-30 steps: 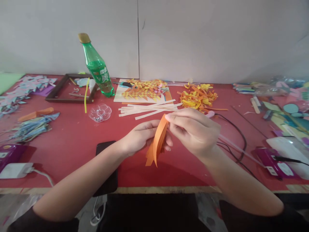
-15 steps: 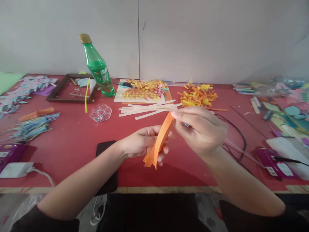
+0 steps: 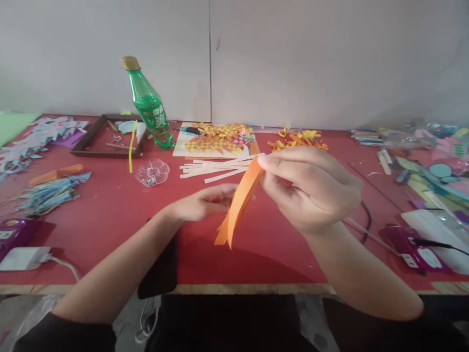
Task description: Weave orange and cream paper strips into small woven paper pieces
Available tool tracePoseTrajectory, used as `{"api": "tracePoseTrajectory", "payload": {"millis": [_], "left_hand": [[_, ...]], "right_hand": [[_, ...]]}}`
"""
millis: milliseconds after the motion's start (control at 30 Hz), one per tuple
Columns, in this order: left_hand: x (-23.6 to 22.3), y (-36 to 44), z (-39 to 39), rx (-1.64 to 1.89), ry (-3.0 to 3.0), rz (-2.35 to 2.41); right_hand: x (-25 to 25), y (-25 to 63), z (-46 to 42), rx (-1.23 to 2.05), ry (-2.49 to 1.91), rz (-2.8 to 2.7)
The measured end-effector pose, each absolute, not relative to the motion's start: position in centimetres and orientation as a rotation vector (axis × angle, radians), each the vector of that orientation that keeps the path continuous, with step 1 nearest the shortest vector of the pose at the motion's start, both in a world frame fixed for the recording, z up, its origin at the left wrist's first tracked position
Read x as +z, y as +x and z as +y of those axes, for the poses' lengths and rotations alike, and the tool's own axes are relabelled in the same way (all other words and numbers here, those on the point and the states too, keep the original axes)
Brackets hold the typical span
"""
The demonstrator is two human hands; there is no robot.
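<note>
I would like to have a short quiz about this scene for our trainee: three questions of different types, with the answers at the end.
1. What does the right hand pinch between thumb and fingers?
a) the white charger
b) the orange paper strips
c) the plastic dish

2. True or false: the green bottle is missing its cap.

3. Fill the gap: in this view, the person's ___ forearm covers part of the black phone.

Key:
1. b
2. False; the cap is on.
3. left
</note>
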State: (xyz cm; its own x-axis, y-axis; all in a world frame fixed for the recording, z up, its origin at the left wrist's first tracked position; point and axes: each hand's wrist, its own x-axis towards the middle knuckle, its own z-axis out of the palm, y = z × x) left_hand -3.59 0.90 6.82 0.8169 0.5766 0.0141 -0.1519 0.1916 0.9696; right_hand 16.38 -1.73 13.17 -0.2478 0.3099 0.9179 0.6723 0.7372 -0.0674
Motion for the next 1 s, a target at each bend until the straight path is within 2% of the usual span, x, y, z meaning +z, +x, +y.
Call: {"api": "tracePoseTrajectory", "payload": {"millis": [100, 167, 333, 600, 1000], "left_hand": [[9.1, -4.1, 1.9, 0.945, 1.17, 0.483], [10.7, -4.0, 1.9, 1.097, 1.175, 0.543], [12.3, -2.5, 0.1, 1.07, 1.471, 0.783], [10.3, -1.7, -0.8, 1.192, 1.434, 0.715], [13.8, -0.7, 1.7, 1.313, 1.59, 0.793]], "right_hand": [[13.6, 15.9, -1.4, -0.405, -0.693, -1.912], [13.6, 15.7, -1.0, -0.394, -0.652, -1.967], [12.8, 15.4, -0.3, -0.404, -0.642, -2.002], [12.4, 14.9, -0.1, -0.291, -0.714, -1.908], [16.1, 14.2, 2.0, -0.163, -0.835, -1.845]]}}
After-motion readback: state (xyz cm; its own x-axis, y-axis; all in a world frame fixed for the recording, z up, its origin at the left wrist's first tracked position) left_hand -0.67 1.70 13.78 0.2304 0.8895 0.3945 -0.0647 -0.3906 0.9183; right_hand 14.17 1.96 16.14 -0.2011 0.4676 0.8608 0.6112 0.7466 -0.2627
